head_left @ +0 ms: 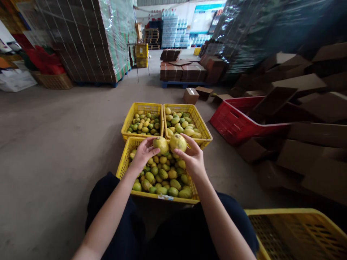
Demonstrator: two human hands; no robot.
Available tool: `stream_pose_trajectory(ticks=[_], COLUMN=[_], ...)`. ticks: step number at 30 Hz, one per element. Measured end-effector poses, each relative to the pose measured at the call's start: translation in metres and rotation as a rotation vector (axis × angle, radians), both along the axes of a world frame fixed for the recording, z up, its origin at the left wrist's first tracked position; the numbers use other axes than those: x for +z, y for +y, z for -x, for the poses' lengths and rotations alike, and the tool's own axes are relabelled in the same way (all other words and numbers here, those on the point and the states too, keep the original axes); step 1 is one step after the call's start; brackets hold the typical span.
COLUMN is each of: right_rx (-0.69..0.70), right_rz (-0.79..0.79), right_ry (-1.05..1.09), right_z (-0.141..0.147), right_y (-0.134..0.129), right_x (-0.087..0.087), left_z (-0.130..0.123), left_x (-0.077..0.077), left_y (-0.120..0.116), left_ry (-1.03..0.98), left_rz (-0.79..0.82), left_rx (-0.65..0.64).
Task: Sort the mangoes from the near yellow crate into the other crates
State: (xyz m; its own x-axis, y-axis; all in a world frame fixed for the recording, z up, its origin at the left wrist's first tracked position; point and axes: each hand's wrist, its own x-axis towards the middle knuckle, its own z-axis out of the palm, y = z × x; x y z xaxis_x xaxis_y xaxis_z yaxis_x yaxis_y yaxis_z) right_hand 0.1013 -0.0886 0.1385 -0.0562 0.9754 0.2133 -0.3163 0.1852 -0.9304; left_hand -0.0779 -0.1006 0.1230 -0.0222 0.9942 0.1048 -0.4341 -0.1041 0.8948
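Side by side above the near yellow crate [123, 164] are two yellow-green fruits. My left hand [143, 153] holds the left fruit [161, 145] between thumb and fingers. The right fruit [178, 143], slightly larger, is in the grip of my right hand [193, 155]. Many green and yellow fruits [163, 174] fill the near crate below. Behind it stand two more yellow crates, the back left crate [128, 117] with small fruits and the back right crate [203, 126] with larger ones.
A red crate [233, 121] with cardboard in it stands to the right, beside piled open boxes [300, 148]. At the lower right is another yellow crate [295, 213]. A small carton [191, 96] and a pallet of flat cardboard [183, 72] lie ahead.
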Motion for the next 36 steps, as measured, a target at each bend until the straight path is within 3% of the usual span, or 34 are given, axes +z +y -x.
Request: stream_pose_trajectory(ticks=[3, 8, 12, 20, 30, 33, 36], right_rx=[-0.001, -0.138, 0.027, 0.188, 0.202, 0.161, 0.055], right_rz=[0.097, 0.13, 0.27, 0.432, 0.552, 0.572, 0.651], right_ry=[0.009, -0.145, -0.061, 0.11, 0.201, 0.225, 0.281], right_z=[0.001, 0.01, 0.021, 0.03, 0.033, 0.03, 0.017], right_y=[0.0, -0.003, -0.009, -0.008, -0.009, -0.006, 0.002], right_x=[-0.002, -0.011, -0.014, -0.017, -0.012, -0.008, -0.001], left_z=[-0.001, -0.011, -0.021, -0.026, -0.025, -0.022, -0.023], left_x=[0.0, -0.006, -0.008, -0.009, -0.006, -0.011, -0.026], left_y=[-0.002, 0.0, 0.001, 0.0, -0.001, 0.0, -0.001], left_ry=[-0.102, -0.297, -0.401, -0.306, -0.297, -0.275, -0.106], left_rz=[0.061, 0.127, 0.173, 0.17, 0.247, 0.296, 0.438], left_rx=[-0.049, -0.063, 0.013, 0.029, -0.192, -0.149, -0.048])
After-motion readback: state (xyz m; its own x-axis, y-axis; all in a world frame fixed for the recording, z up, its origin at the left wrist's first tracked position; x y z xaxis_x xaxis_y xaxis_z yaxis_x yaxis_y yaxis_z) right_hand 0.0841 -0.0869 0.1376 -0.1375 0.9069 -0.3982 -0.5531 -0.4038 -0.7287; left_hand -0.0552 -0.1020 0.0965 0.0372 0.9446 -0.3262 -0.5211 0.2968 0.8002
